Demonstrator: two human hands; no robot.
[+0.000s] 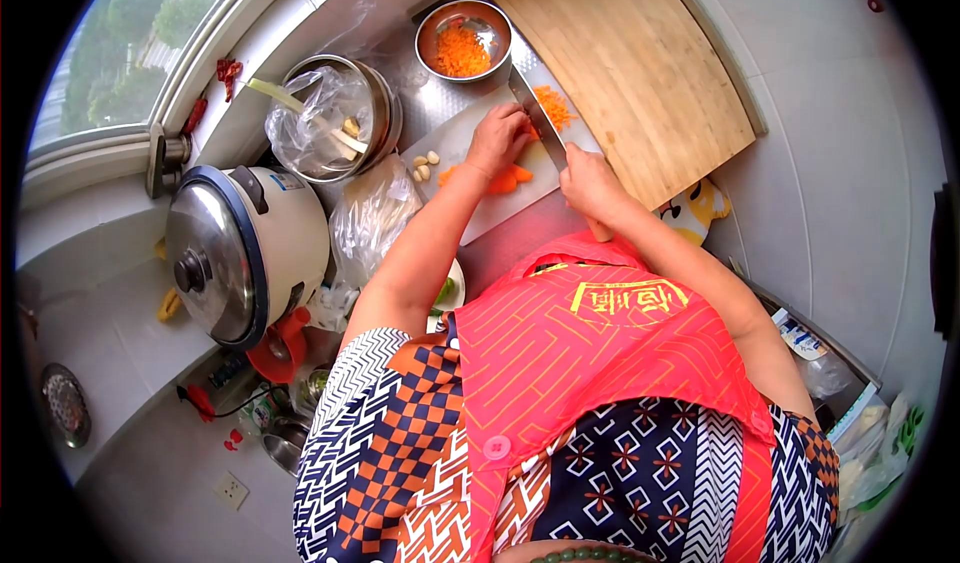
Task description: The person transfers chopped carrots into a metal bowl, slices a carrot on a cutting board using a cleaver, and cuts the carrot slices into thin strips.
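Observation:
My right hand point(592, 181) is closed round the handle of a kitchen knife point(538, 115), its broad blade pointing away from me over a pale cutting board point(452, 135). Curled fingers of my left hand point(500, 138) press on a carrot piece point(533, 134) right beside the blade; the hand partly hides it. Orange carrot slices point(508, 179) lie on the board below that hand. On the blade's far side is a small heap of chopped carrot point(553, 106). Several garlic cloves point(424, 167) rest at the board's left.
Behind the board stands a metal bowl point(433, 31) holding chopped carrot point(461, 55). A large wooden board point(630, 63) is at the right. To the left are a bag-lined pot point(392, 113), a plastic bag point(372, 218) and a rice cooker point(285, 233).

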